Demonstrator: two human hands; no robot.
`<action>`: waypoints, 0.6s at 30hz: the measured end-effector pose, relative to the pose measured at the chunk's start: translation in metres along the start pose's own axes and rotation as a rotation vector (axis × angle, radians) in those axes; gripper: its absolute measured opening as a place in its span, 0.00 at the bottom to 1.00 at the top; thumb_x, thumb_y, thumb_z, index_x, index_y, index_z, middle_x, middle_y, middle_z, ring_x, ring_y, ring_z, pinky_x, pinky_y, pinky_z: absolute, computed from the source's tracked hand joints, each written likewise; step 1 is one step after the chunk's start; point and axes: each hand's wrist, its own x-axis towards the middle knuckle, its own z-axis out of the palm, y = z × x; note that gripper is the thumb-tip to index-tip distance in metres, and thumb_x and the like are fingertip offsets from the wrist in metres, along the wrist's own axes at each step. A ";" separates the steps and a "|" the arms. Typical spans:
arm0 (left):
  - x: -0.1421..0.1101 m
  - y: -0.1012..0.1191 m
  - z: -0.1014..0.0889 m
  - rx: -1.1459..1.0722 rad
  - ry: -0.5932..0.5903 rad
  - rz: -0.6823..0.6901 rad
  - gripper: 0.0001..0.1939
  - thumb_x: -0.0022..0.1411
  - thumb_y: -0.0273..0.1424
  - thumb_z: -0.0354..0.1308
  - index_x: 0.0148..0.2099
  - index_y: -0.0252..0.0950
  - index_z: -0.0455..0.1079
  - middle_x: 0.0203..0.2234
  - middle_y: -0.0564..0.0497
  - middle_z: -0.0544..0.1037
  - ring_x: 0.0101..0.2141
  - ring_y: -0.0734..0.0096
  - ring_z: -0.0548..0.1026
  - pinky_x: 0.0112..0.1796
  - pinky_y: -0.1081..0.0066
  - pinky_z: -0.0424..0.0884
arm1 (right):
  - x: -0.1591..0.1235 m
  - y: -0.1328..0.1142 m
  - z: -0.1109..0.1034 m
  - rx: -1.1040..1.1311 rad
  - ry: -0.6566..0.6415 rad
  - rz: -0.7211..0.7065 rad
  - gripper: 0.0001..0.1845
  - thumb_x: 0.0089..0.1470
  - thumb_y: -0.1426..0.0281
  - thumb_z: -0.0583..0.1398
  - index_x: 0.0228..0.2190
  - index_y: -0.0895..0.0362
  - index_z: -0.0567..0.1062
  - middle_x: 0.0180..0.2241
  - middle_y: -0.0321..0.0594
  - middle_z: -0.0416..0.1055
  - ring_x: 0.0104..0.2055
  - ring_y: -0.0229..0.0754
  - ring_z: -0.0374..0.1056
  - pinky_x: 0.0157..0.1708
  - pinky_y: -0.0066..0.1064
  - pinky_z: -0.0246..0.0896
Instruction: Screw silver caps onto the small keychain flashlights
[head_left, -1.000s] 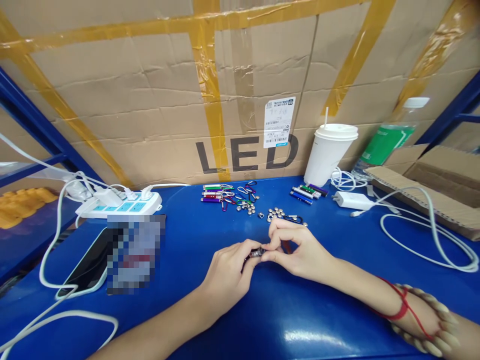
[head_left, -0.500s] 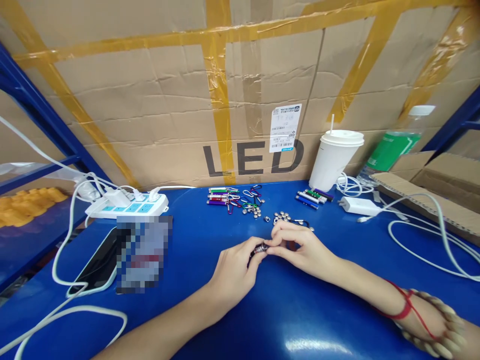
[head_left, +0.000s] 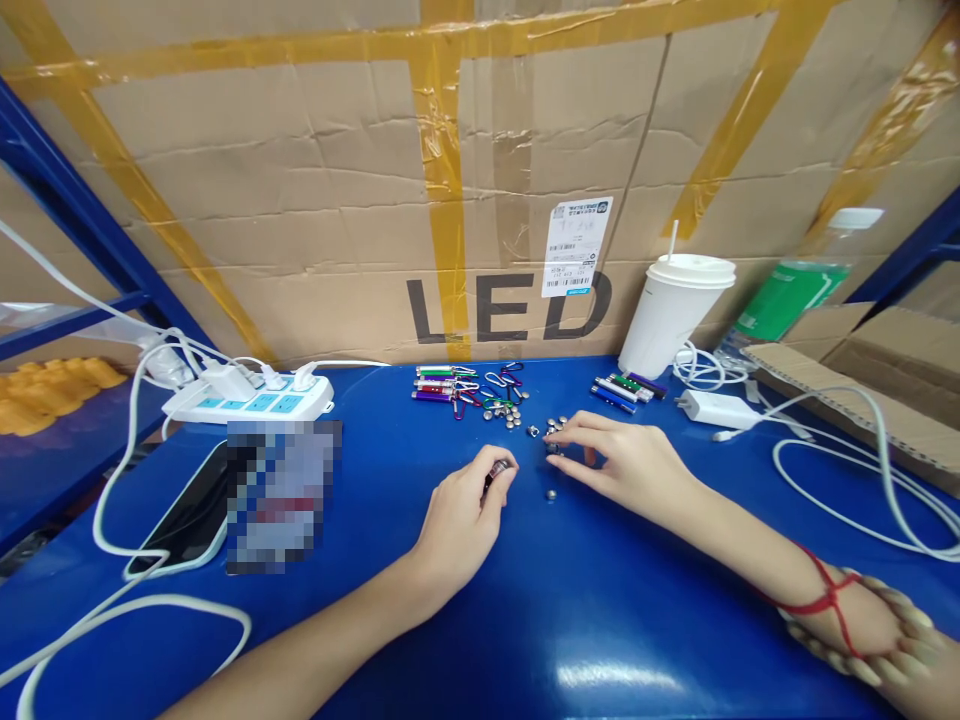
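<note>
My left hand (head_left: 461,510) is closed around a small dark penlight body (head_left: 495,472), whose silvery end shows between thumb and forefinger. To its right, my right hand (head_left: 622,455) reaches to the cluster of small round metal button cells (head_left: 559,424). Its thumb and forefinger tips close around a small dark, shiny piece (head_left: 553,448), too small to make out well. One loose button cell (head_left: 551,495) lies on the blue table just below those fingertips. More button cells (head_left: 513,415) and several coloured carabiner clips (head_left: 499,385) lie farther back.
Penlights with clips (head_left: 435,384) lie at the back; more penlights (head_left: 626,390) sit before a white cup (head_left: 675,310). A charger (head_left: 720,410), cables and an open carton (head_left: 862,400) occupy the right. A power strip (head_left: 251,403) and phone (head_left: 184,510) are left.
My hands have come apart. The left drew back slightly left with the penlight body; the right moved up to the metal pieces. A loose button cell now shows where my right hand was.
</note>
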 end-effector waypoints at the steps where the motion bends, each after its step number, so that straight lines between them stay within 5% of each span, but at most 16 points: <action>1: 0.001 0.000 0.000 -0.012 0.010 -0.007 0.12 0.64 0.37 0.40 0.41 0.38 0.61 0.23 0.56 0.65 0.25 0.80 0.64 0.30 0.77 0.58 | 0.000 0.000 0.000 0.011 -0.032 0.008 0.13 0.54 0.60 0.54 0.37 0.49 0.74 0.38 0.32 0.69 0.33 0.33 0.67 0.24 0.23 0.54; 5: 0.003 0.000 0.002 -0.066 0.067 -0.012 0.11 0.63 0.37 0.42 0.41 0.36 0.61 0.26 0.55 0.66 0.27 0.81 0.64 0.31 0.78 0.58 | 0.002 -0.006 -0.005 0.113 -0.150 0.012 0.16 0.51 0.55 0.55 0.36 0.50 0.75 0.36 0.34 0.70 0.39 0.37 0.67 0.27 0.24 0.54; 10: 0.003 0.004 0.003 -0.118 0.107 -0.003 0.09 0.60 0.36 0.47 0.39 0.34 0.59 0.26 0.55 0.64 0.24 0.82 0.59 0.26 0.79 0.56 | 0.002 -0.010 -0.005 0.294 -0.388 -0.019 0.13 0.49 0.57 0.58 0.35 0.49 0.74 0.32 0.30 0.69 0.29 0.31 0.65 0.26 0.23 0.53; 18: 0.002 0.003 0.004 -0.049 0.128 0.062 0.12 0.58 0.34 0.49 0.29 0.32 0.54 0.22 0.55 0.61 0.24 0.82 0.56 0.27 0.79 0.56 | -0.002 -0.010 0.006 0.339 -0.324 0.015 0.08 0.53 0.65 0.56 0.35 0.50 0.75 0.34 0.29 0.70 0.35 0.33 0.66 0.31 0.24 0.58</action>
